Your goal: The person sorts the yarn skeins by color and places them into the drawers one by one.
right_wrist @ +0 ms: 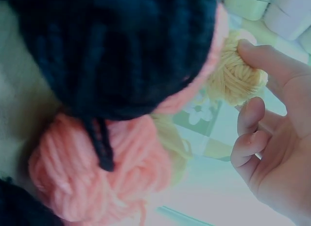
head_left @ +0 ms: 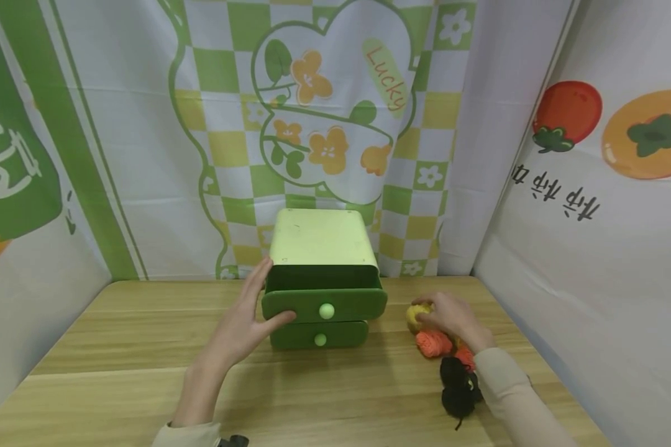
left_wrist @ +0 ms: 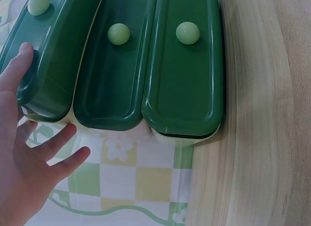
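Yellow yarn ball, pinched by the right hand, may slip if the grip is weak; spread left hand touches drawer.

"Lucky" stands in orange letters on a pale green label printed on the far cloth; black characters "柿柿", beside a partly hidden one, stand on the right cloth; white marks on the left cloth are unreadable

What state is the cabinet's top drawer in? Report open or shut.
Open: the top drawer juts out past the drawer below, with its dark inside showing behind its front. The left hand touches that front.
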The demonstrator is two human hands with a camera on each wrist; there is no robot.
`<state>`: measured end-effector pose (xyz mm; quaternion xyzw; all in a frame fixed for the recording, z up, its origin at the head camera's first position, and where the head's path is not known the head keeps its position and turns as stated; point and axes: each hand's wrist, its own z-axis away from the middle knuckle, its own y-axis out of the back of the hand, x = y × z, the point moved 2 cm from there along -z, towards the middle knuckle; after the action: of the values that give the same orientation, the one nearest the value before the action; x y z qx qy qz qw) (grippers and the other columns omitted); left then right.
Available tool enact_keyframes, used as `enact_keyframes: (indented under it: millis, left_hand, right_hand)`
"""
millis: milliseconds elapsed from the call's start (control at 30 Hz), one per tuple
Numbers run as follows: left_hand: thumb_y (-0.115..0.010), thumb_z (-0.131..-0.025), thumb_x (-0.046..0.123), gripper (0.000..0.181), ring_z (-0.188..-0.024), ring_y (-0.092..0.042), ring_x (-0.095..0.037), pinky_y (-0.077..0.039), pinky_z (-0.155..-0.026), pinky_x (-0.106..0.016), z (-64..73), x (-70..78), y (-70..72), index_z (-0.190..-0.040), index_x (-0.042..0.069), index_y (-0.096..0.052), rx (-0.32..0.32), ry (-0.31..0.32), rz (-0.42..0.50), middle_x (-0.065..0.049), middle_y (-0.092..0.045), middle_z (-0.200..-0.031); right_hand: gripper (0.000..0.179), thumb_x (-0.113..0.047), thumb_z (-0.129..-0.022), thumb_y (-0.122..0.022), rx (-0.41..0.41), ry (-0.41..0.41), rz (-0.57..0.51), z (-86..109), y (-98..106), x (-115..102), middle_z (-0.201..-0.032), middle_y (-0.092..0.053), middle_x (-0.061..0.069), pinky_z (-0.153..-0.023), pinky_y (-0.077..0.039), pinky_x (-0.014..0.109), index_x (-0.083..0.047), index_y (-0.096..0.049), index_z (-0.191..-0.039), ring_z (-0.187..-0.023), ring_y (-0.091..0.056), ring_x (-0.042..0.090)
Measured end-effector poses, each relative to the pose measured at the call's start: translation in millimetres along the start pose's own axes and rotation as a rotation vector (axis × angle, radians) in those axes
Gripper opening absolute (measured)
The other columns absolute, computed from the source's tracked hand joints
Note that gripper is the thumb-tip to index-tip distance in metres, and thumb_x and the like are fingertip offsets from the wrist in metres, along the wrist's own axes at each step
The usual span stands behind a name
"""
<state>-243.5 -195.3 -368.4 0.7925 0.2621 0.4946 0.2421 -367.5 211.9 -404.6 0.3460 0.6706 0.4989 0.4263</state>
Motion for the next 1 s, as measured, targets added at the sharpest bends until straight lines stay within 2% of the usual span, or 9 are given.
enact_keyframes:
  millis: [167,333,567,767,1000]
  left_hand:
    - [-0.071,-0.086,0.057,0.104,-0.152,-0.015,-0.038,-0.028,-0.108,-0.076,0.3,0.7,0.4,-0.159,0.039,0.001,0.001,-0.002,0.003,0.013,0.001,-0.167]
    - [-0.071,-0.086,0.056,0.104,-0.153,-0.015,-0.037,-0.028,-0.109,-0.075,0.4,0.7,0.5,-0.159,0.039,0.001,0.000,-0.008,0.012,0.014,0.002,-0.167]
    - [-0.071,-0.086,0.056,0.104,-0.153,-0.014,-0.036,-0.027,-0.110,-0.074,0.0,-0.1,0.1,-0.159,0.039,0.001,-0.001,-0.012,0.013,0.013,0.002,-0.167]
    - [-0.071,-0.085,0.057,0.104,-0.153,-0.015,-0.036,-0.028,-0.111,-0.073,-0.3,0.4,0.4,-0.159,0.039,0.000,0.000,-0.010,0.011,0.013,0.001,-0.167]
    - [-0.070,-0.085,0.058,0.104,-0.151,-0.018,-0.039,-0.031,-0.107,-0.075,0.7,-0.3,0.1,-0.159,0.040,0.000,0.001,0.002,0.000,0.014,0.002,-0.167]
  right_hand:
    - [0.038,-0.038,-0.087,-0.074,0.033,0.025,0.004,0.8,8.4,-5.6,-0.122,-0.071,0.009,-0.080,-0.057,0.053,-0.021,-0.072,-0.122,-0.109,-0.067,0.034]
    - [0.040,-0.041,-0.087,-0.074,0.070,0.063,0.018,1.6,19.8,-14.3,-0.121,-0.072,0.009,-0.077,-0.057,0.052,-0.020,-0.073,-0.122,-0.107,-0.068,0.034]
    - [0.040,-0.039,-0.088,-0.073,0.107,0.105,0.009,3.1,35.0,-30.4,-0.122,-0.072,0.006,-0.085,-0.056,0.056,-0.020,-0.072,-0.123,-0.111,-0.067,0.032]
    - [0.038,-0.042,-0.089,-0.072,0.136,0.107,0.039,6.9,45.5,-42.3,-0.122,-0.071,0.006,-0.078,-0.057,0.056,-0.024,-0.072,-0.122,-0.109,-0.067,0.033]
    - [0.036,-0.043,-0.089,-0.072,0.204,0.153,0.045,10.1,54.8,-53.3,-0.121,-0.072,0.005,-0.082,-0.057,0.055,-0.025,-0.073,-0.119,-0.108,-0.068,0.030]
